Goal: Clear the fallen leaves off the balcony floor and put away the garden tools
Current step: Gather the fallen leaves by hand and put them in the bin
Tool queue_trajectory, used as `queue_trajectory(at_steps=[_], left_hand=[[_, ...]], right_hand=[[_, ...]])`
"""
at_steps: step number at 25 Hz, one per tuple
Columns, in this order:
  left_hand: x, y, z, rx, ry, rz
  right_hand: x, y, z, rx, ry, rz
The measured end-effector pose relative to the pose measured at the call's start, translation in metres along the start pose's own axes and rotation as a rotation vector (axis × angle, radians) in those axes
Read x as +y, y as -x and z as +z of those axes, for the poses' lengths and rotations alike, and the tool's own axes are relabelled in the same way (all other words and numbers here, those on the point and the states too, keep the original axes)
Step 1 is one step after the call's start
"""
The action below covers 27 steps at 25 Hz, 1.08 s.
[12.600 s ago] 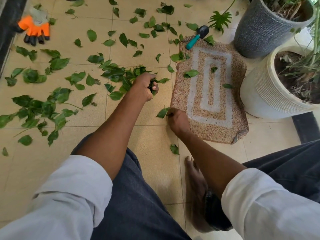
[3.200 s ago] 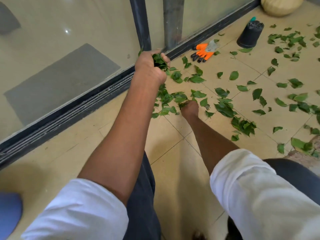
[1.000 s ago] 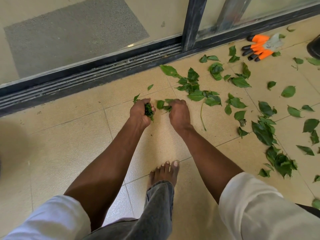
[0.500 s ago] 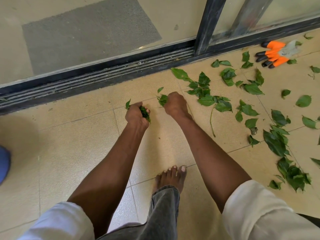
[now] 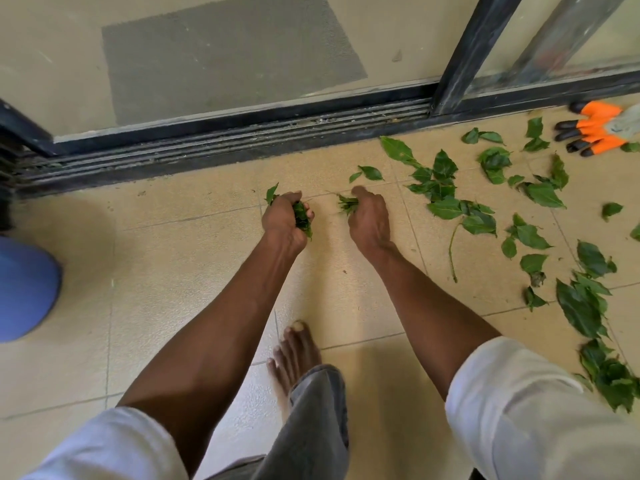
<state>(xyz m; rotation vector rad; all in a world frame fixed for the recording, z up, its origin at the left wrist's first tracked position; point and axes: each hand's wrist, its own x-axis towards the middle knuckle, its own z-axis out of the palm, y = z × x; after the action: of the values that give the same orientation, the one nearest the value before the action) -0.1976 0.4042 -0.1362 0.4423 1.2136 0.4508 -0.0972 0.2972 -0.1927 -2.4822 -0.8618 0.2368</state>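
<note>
I look down on a beige tiled floor (image 5: 180,289) in soft daylight. A dark sliding-door track (image 5: 225,143) crosses it, a dark frame post (image 5: 474,46) rising; beyond the glass lies a grey mat (image 5: 225,53).

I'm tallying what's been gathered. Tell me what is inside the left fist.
The left hand grips a crumpled wad of green leaves, poking out at top and bottom. How many leaves are inside cannot be seen; the fingers cover them.

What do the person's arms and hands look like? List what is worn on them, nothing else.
Both forearms are bare from the elbow down. Each upper arm has a loose white sleeve pushed up to about the elbow. The left hand and the right hand wear no gloves, and no rings, watch or bracelet show.
</note>
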Motion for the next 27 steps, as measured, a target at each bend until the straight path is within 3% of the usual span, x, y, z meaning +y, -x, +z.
queue_trajectory(at_steps=[3, 8, 12, 15, 19, 22, 25, 27], left_hand=[[0.003, -0.006, 0.005, -0.008, -0.035, -0.001], [-0.003, -0.011, 0.019, 0.012, -0.093, -0.046], [0.011, -0.015, 0.022, -0.005, -0.115, -0.005], [0.011, -0.017, 0.023, -0.019, -0.074, -0.007], [0.003, -0.010, 0.015, -0.064, -0.053, -0.027], [0.006, -0.010, 0.009, -0.051, -0.046, -0.023], [0.010, -0.010, 0.005, -0.066, -0.021, -0.003], [0.005, -0.002, -0.004, -0.132, 0.004, 0.011]], right_hand=[[-0.010, -0.029, -0.014, 0.002, -0.112, 0.048], [-0.010, -0.054, 0.000, -0.129, 0.134, -0.059], [-0.008, -0.017, 0.011, -0.002, 0.165, -0.183], [-0.010, -0.025, 0.007, 0.077, 0.080, -0.111], [0.003, -0.040, -0.004, 0.049, -0.020, 0.149], [0.010, -0.018, 0.004, -0.026, 0.067, 0.039], [0.018, 0.004, 0.010, 0.059, 0.115, -0.130], [0.007, 0.006, 0.007, 0.098, -0.086, 0.030]])
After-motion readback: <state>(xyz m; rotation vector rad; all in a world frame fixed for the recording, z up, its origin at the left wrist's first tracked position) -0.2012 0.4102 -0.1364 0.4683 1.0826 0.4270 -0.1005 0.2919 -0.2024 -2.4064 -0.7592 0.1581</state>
